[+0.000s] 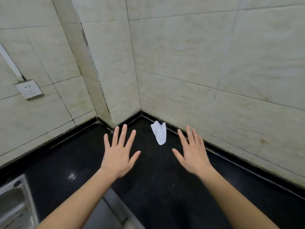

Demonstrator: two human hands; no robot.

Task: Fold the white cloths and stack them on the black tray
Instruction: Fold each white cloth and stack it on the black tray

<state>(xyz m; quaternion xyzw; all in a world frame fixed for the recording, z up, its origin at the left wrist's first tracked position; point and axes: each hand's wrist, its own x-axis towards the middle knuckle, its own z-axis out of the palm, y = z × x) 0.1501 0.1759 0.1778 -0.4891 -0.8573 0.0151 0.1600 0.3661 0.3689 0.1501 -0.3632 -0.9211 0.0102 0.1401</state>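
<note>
Two tiled walls [214, 63] meet in a corner behind your black desk [156, 187]. At the far left, in the bottom corner, a steel sink [11, 200] is set into the desk. Above it, a white socket [28, 89] sits on the left wall. Your left hand [119, 154] is spread wide, palm down, with the fingers straight and apart, and it holds nothing. Whether it rests on the desk or hangs just above it, you cannot tell. Just right of it, between your two hands and a little farther back, one white cloth [159, 133] lies crumpled on the desk. It is close to the corner and near the foot of the right wall, and neither hand touches it. Your right hand [192, 154] is spread too, palm down, with the fingers straight and slightly fanned. It is empty and lies near the desk's back edge along the right wall.
</note>
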